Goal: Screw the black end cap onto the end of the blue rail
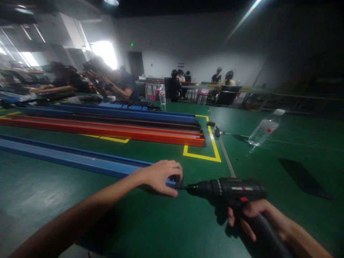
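Note:
A long blue rail point(104, 163) lies on the green table, running in from the left edge of the head view. My left hand point(162, 175) is wrapped over its near end, thumb on the front side and fingers on the far side. My right hand point(258, 218) grips the handle of a black cordless drill point(242, 190). The drill lies level and points left, its bit reaching the dark end piece of the blue rail. Whether a screw sits at the bit's tip is too small to tell.
Beyond the rail lie several orange rails point(161, 136) and blue ones by yellow tape point(204, 157). A water bottle point(266, 127) and a dark flat piece point(305, 177) are at right. Another bottle point(162, 95) stands farther back. Other people point(118, 82) sit across the table.

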A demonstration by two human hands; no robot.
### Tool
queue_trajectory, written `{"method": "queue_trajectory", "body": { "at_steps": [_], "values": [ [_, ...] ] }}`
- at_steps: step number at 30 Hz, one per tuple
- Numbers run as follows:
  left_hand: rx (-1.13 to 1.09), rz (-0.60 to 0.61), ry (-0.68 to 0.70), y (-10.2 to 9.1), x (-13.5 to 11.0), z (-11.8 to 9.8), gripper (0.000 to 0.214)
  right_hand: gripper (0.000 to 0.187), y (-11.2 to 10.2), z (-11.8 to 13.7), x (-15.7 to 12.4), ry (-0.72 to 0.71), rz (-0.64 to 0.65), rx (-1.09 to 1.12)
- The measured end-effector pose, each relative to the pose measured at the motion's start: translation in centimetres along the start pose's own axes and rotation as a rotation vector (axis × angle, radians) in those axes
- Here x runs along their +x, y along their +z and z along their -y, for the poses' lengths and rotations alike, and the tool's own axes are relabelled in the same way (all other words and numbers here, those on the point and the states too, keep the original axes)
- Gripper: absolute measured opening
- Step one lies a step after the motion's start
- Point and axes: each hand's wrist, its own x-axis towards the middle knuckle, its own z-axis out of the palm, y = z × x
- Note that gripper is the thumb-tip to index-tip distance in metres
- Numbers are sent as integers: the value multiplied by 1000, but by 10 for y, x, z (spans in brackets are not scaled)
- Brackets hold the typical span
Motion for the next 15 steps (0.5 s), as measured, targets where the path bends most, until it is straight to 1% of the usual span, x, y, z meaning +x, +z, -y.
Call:
{"method": "queue_trajectory", "body": {
  "at_steps": [3,6,8,9,10,12,13,15],
  "values": [
    [-95,-27,-7,-2,2,1,51,45,-2,0,2,27,-38,26],
    [-103,-62,-21,-6,5,0,55,45,-1,0,4,24,-89,63],
    [-92,-88,-24,-14,5,-8,55,44,4,2,2,-5,-103,46],
    [-86,-103,-22,-21,4,-16,53,44,8,3,1,-21,-106,41],
    [-79,-122,-15,-29,2,-28,50,43,13,5,-2,-40,-109,29],
    [-64,-171,25,-48,-5,-62,41,42,26,10,-12,-95,-137,-43],
    [-62,-200,67,-58,-10,-83,38,41,32,12,-19,-126,-167,-111],
    [-114,-304,229,-75,-23,-129,37,39,43,15,-34,-185,-286,-281]
  ]
}}
